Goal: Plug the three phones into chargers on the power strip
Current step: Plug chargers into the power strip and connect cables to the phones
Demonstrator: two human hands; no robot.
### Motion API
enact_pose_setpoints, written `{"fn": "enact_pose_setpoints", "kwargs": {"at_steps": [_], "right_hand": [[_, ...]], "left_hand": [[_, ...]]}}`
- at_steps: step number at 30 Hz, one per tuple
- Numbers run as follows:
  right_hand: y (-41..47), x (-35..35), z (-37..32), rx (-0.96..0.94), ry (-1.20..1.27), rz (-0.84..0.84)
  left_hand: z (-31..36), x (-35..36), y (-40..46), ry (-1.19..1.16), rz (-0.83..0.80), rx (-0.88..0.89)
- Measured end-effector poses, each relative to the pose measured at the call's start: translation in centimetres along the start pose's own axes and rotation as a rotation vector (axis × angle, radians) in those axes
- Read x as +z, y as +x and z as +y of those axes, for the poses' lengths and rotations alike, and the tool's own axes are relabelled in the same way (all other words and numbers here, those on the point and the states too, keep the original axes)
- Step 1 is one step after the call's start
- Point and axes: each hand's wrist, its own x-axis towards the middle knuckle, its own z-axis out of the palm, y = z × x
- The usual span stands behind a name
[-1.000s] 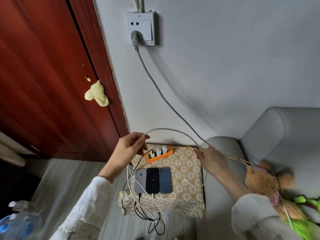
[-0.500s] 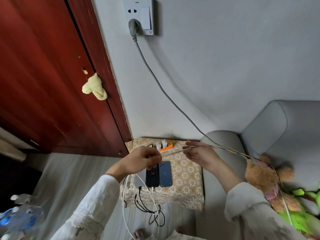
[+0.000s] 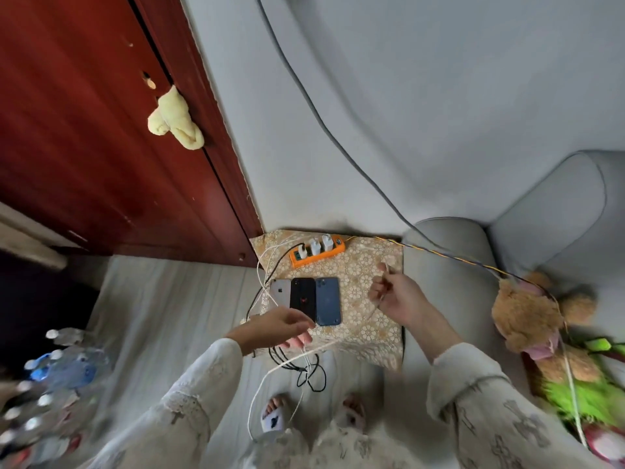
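Three phones (image 3: 306, 301) lie beside your orange power strip (image 3: 318, 254); your left hand (image 3: 277, 330) and right hand (image 3: 397, 294) each pinch a white cable (image 3: 297, 358), black cords (image 3: 311, 374) tangled below.

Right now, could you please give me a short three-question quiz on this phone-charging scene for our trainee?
1. True or false: the three phones lie side by side on the patterned cloth.
2. How many white charger plugs stand in the orange power strip: A two, B three, C five?
3. Which hand holds the loose end of a white cable above the cloth, to the right of the phones?

Key
1. True; they lie back side up, in front of the strip.
2. B, three.
3. The right hand; the left hand is at the cables hanging off the near edge.
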Motion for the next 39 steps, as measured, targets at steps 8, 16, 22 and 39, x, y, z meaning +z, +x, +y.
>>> {"fn": "enact_pose_setpoints", "kwargs": {"at_steps": [8,16,22,39], "right_hand": [[4.9,-6.0,5.1,0.088,-0.336,-0.007],[16.4,-10.1,9.7,0.14,-0.269,0.101],[23.5,-11.3,12.4,-0.12,-0.667,0.118],[27.9,-12.4,13.2,-0.013,-0.678,-0.026]], "left_hand": [[-5.6,3.4,7.5,-0.175,0.232,-0.191],[-11.7,7.4,18.3,-0.216,0.382,-0.28],[-12.6,9.1,25.1,-0.195,0.515,-0.269],[-9.6,11.4,30.8,-0.196,0.614,-0.468]]}}
